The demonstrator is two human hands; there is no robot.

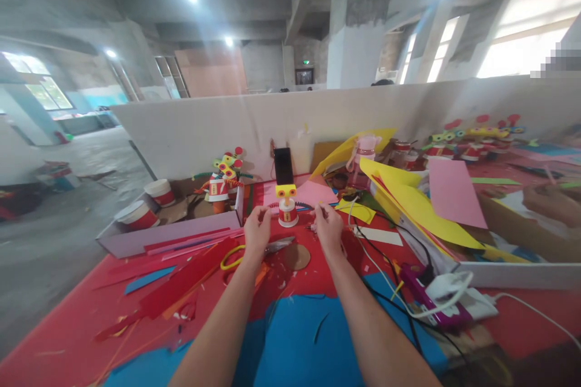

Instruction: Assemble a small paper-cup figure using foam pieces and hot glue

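Observation:
A paper-cup figure (287,216) stands upright on the red table in front of me, with a yellow head bearing two round eyes. Thin folded paper arms stick out from both its sides. At its left, my left hand (257,228) is closed in a pinch on the end of one paper arm. On the opposite side my right hand (328,225) pinches the tip of the other paper arm. Yellow-handled scissors (233,256) lie partly beneath my left wrist. Between my forearms lies a round brown cardboard disc (298,257).
A box (167,236) with paper cups and another figure (218,184) stands left. A phone (284,166) leans upright behind. Yellow and pink sheets (456,193) fill a box at right. A purple power strip (431,296) and cables lie near my right forearm. Blue paper (308,338) covers the front.

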